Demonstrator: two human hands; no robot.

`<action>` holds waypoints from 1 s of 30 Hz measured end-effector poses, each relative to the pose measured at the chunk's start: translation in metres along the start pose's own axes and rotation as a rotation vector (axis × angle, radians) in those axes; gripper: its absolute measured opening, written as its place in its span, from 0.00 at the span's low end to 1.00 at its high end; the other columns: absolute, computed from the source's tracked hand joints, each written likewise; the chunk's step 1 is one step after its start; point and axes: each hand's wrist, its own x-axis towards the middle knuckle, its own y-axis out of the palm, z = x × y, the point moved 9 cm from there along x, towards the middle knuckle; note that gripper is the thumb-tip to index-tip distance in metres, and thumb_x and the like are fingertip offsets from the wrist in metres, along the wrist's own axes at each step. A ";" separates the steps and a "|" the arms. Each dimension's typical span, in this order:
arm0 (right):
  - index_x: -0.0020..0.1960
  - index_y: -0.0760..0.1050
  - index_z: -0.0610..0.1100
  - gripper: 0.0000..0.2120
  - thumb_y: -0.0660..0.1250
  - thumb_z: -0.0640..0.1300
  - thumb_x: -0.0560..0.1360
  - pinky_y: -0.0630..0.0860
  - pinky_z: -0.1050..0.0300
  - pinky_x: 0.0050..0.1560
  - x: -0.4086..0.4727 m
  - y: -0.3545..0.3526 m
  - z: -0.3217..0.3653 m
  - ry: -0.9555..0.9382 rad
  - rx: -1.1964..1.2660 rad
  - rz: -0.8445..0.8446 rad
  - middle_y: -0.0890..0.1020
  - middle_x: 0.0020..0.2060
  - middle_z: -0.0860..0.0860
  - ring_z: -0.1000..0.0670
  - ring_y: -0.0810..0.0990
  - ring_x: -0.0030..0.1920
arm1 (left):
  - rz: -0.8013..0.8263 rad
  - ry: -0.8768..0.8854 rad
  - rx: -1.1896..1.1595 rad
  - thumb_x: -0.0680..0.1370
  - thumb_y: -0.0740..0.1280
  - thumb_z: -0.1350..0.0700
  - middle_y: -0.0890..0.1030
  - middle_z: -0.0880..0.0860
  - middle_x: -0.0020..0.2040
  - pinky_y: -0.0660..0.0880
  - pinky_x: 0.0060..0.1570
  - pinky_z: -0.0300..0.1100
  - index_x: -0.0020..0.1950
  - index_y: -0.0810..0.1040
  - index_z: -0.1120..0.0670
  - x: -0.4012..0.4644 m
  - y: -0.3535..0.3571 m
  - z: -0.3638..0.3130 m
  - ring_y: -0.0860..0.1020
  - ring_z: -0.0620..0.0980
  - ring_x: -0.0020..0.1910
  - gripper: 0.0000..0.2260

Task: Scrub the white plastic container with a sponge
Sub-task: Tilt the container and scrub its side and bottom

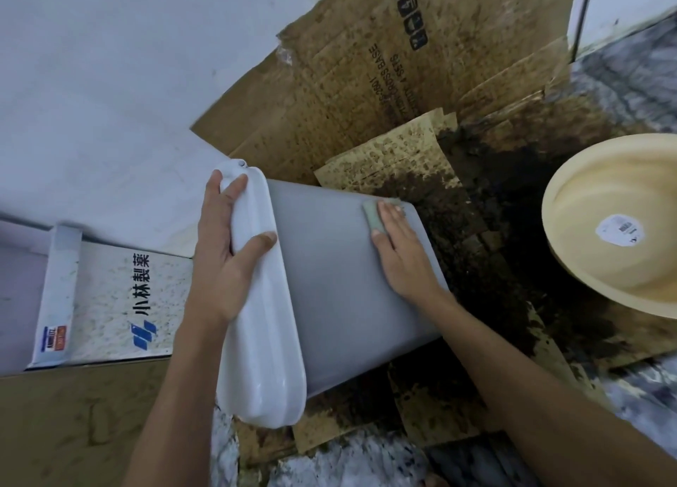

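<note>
The white plastic container [329,278] lies on its side in the middle of the frame. Its glossy rim [256,303] faces left, and its closed end points toward the upper right. The rim's long axis runs from the upper centre down to the lower centre.

The left hand [223,263] grips the rim, fingers curled over the top edge and thumb clamped on the near face. The right hand [399,252] lies flat with straight fingers, pressing a pale green sponge [373,213] against the container's grey side wall near its far end. The fingers cover most of the sponge. The container's opening is turned away and cannot be seen.

Underneath lie flattened cardboard sheets [366,94], spotted and smeared with dark soil [505,230]. A cream bowl-shaped pot [615,226] is cut off at the right edge. A white printed box [110,300] sits at the left against a white wall [110,65]. Marbled flooring [366,464] shows along the bottom.
</note>
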 end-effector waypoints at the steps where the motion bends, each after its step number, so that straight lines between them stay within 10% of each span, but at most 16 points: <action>1: 0.81 0.53 0.49 0.25 0.50 0.53 0.85 0.46 0.53 0.79 0.014 -0.004 -0.006 0.042 0.003 -0.003 0.55 0.80 0.54 0.54 0.49 0.80 | 0.000 0.002 0.002 0.75 0.68 0.49 0.52 0.38 0.83 0.55 0.70 0.25 0.79 0.65 0.40 0.002 0.001 -0.001 0.52 0.32 0.79 0.32; 4: 0.80 0.56 0.45 0.24 0.51 0.50 0.85 0.46 0.55 0.78 0.046 -0.012 -0.006 0.126 0.046 -0.010 0.57 0.80 0.51 0.52 0.51 0.80 | 0.004 0.007 0.009 0.75 0.68 0.50 0.53 0.38 0.83 0.55 0.75 0.35 0.79 0.65 0.41 0.008 0.005 -0.005 0.52 0.35 0.80 0.31; 11: 0.80 0.50 0.57 0.26 0.48 0.58 0.84 0.44 0.62 0.78 -0.028 0.018 0.027 -0.211 -0.019 0.071 0.52 0.80 0.62 0.62 0.47 0.79 | -0.005 -0.010 0.000 0.75 0.67 0.51 0.54 0.36 0.82 0.55 0.67 0.19 0.78 0.66 0.41 0.009 -0.001 0.008 0.53 0.31 0.79 0.31; 15: 0.80 0.53 0.54 0.25 0.51 0.54 0.84 0.44 0.60 0.77 -0.010 -0.005 -0.047 0.046 -0.072 0.016 0.54 0.80 0.58 0.58 0.49 0.79 | -0.009 -0.024 -0.012 0.75 0.67 0.52 0.54 0.38 0.82 0.55 0.66 0.18 0.78 0.66 0.42 0.006 -0.005 0.014 0.53 0.33 0.80 0.31; 24: 0.79 0.59 0.44 0.24 0.53 0.47 0.85 0.49 0.54 0.78 0.054 -0.003 -0.011 -0.009 -0.054 0.016 0.61 0.79 0.48 0.49 0.56 0.79 | -0.014 -0.064 -0.030 0.74 0.67 0.52 0.55 0.38 0.82 0.54 0.76 0.37 0.78 0.66 0.43 0.008 -0.009 0.024 0.54 0.37 0.81 0.31; 30: 0.80 0.56 0.52 0.25 0.52 0.53 0.84 0.46 0.65 0.77 -0.033 0.000 -0.025 -0.108 -0.056 0.032 0.57 0.78 0.59 0.62 0.50 0.78 | -0.011 -0.067 -0.023 0.74 0.66 0.52 0.54 0.37 0.82 0.54 0.68 0.24 0.78 0.65 0.42 0.006 -0.012 0.031 0.53 0.34 0.80 0.31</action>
